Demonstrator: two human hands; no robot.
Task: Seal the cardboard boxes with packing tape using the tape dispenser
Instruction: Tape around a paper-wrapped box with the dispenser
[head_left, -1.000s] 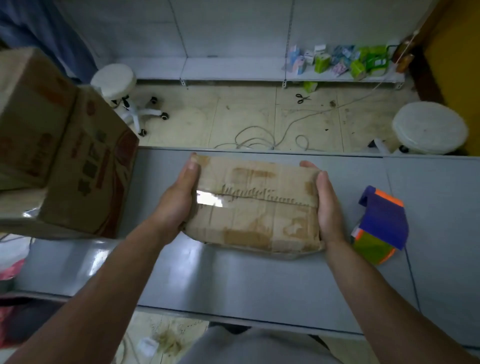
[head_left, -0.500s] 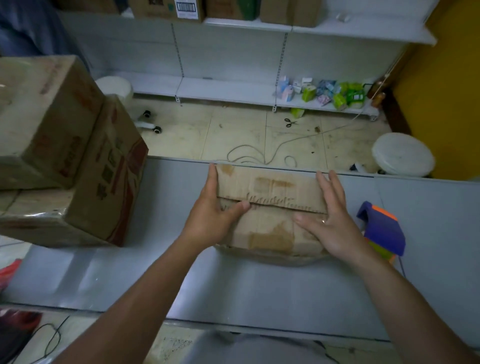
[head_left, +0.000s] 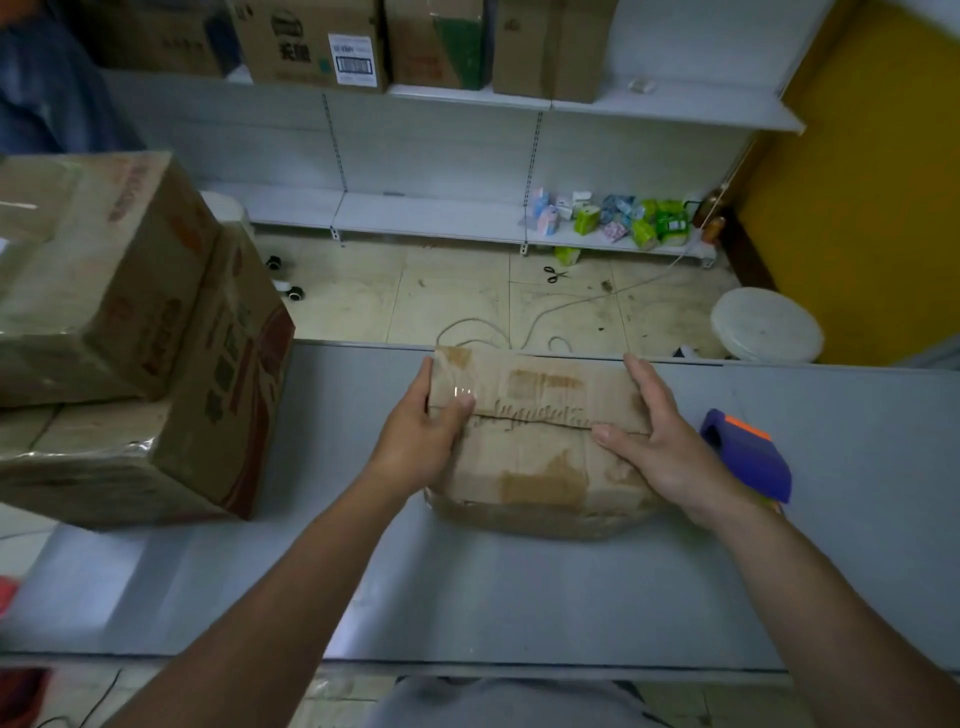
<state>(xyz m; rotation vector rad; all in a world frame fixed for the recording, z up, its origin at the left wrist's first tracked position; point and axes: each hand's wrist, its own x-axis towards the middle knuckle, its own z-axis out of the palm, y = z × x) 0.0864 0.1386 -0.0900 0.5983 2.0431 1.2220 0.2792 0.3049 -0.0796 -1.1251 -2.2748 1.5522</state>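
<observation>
On the table (head_left: 519, 597) — box (head_left: 540, 457) crosswise.

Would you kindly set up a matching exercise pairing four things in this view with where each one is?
Things:
1 small cardboard box
2 tape dispenser
3 scissors
4 stacked large boxes

Places:
A on the floor
B left end of the table
C between the left hand and right hand
D on the table, just beyond the right hand

Pairs: 1-C, 2-D, 3-A, 4-B
</observation>
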